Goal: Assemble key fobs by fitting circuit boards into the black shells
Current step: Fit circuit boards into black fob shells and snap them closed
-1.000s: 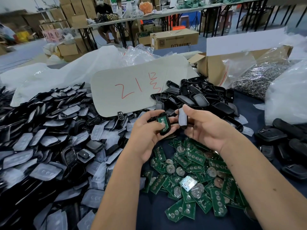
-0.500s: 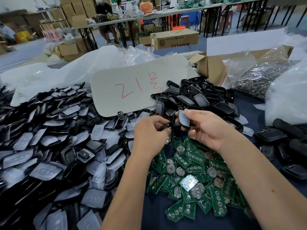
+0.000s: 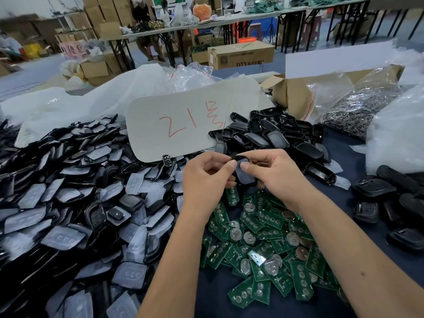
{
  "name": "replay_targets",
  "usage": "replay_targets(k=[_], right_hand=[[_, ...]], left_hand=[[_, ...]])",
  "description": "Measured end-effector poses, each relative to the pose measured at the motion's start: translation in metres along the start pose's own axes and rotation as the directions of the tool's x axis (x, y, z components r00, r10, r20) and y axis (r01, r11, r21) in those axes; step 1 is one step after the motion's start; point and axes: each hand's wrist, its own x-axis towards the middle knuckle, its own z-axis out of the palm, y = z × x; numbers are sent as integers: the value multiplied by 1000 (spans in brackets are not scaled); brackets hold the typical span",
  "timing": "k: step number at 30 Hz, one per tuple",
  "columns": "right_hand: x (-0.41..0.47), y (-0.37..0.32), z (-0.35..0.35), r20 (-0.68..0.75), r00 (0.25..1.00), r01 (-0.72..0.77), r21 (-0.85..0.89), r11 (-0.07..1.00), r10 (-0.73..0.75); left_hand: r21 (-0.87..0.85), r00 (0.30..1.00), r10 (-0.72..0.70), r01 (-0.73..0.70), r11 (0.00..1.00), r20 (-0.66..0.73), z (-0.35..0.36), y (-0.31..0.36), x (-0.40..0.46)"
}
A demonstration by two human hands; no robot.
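Green circuit boards (image 3: 263, 255) (with silver discs) lie on dark blue cloth (image 3: 367, 230) beside black shells (image 3: 275, 136) and a grey card (image 3: 183, 125) marked red.

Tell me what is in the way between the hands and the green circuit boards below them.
Nothing visible blocks the way. The left hand and right hand together pinch a black shell directly above the circuit boards, which lie loose and uncovered on the table. Both hands are occupied, though.

Both hands, left (image 3: 207, 180) & right (image 3: 273, 173), pinch one black shell (image 3: 244, 172) w/ a grey pad over the green circuit boards (image 3: 263, 249); shell piles (image 3: 68, 203) left, card marked 21 (image 3: 183, 125) behind.
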Motion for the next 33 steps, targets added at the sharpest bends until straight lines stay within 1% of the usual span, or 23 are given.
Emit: replay_targets(k=[3, 5, 8, 13, 15, 17, 20, 21, 22, 23, 25, 27, 29, 30, 31, 32, 33], right_hand=[[0, 0, 1, -19, 999, 47, -24, 999, -47], [-1, 0, 1, -1, 998, 59, -30, 998, -59], [-2, -3, 1, 43, 998, 40, 17, 999, -41], [-1, -3, 3, 53, 998, -28, 65, 997, 25], [-2, -3, 3, 78, 996, -45, 70, 997, 39], [-2, -3, 3, 102, 995, -31, 87, 996, 22], [-1, 0, 5, 57, 998, 0, 43, 999, -2], [0, 1, 6, 40, 999, -3, 70, 998, 0], [1, 1, 7, 28, 999, -24, 149, 989, 20], [1, -1, 7, 31, 998, -69, 279, 958, 63], [1, -7, 8, 110, 982, -187, 555, 811, 152], [0, -11, 5, 215, 955, -297, 701, 648, 205], [-3, -13, 1, 334, 915, -404, 758, 512, 228], [-4, -13, 0, 382, 894, -449, 769, 455, 237], [-5, -13, -1, 408, 878, -478, 772, 419, 251], [-5, -13, -1, 408, 873, -486, 762, 427, 266], [-5, -12, -2, 388, 879, -477, 730, 490, 278]], left_hand=[[-7, 1000, 8, -8, 1000, -18, 1, -1, 0], [-18, 1000, -1, 1, 1000, -18, 1, -1, 0], [-87, 999, -30, 32, 996, 15, 0, 0, 0], [-116, 998, -40, 45, 992, 50, 2, 1, 0], [-108, 998, -44, 48, 993, 38, 3, 0, 0], [-109, 999, -44, 44, 993, 5, 3, -1, 1], [-137, 999, -41, 37, 990, -28, 3, -2, 2], [-168, 999, -43, 40, 985, -14, 3, -2, 2], [-218, 999, -51, 52, 975, 13, 3, 0, 1], [-282, 997, -60, 71, 957, 48, 2, 2, 1], [-381, 989, -60, 107, 918, 134, -3, 5, 2], [-394, 974, -18, 109, 912, 228, -8, 4, 2], [-350, 963, 38, 61, 935, 268, -9, 3, 1], [-338, 962, 52, 43, 940, 268, -8, 3, 1], [-336, 965, 54, 36, 941, 255, -6, 4, 0], [-344, 969, 47, 41, 938, 244, -5, 5, 0], [-349, 970, 36, 52, 936, 240, -5, 4, 0]])
